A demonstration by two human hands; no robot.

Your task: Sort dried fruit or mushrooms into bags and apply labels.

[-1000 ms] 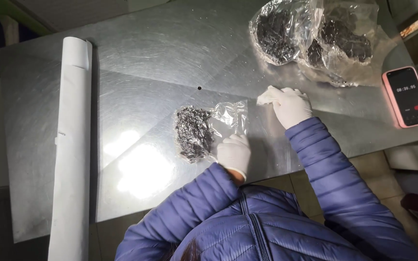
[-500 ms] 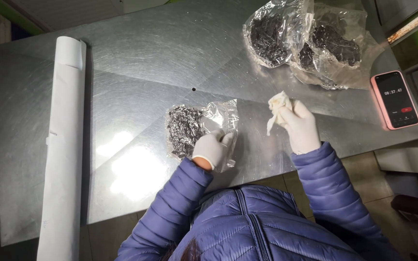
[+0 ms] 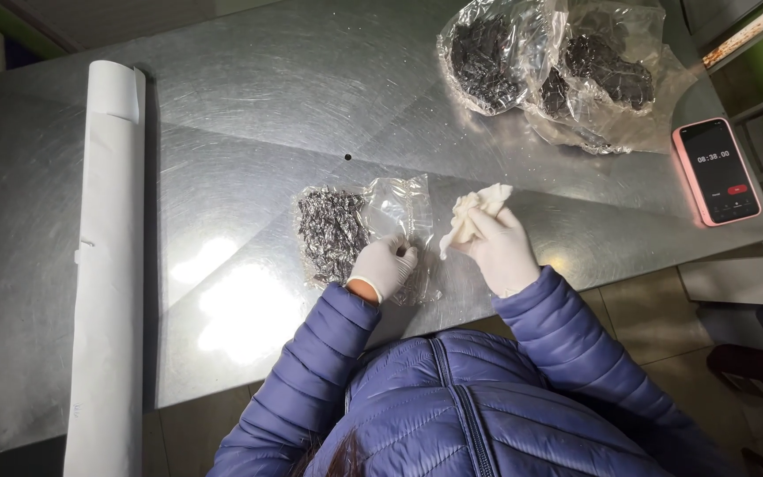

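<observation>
Left hand fingers curled, pressing down on clear bag of dark shreds near worktop front edge. Right hand (gloved too) fingers pinching crumpled white cloth just beside bag.

A brushed steel tabletop carries a long roll of white paper lying along its left edge. At the far right corner sit clear plastic bags of dark shredded material, bunched together and touching. Near the right edge lies a smartphone in a pink case, screen up, well apart from the roll.
</observation>
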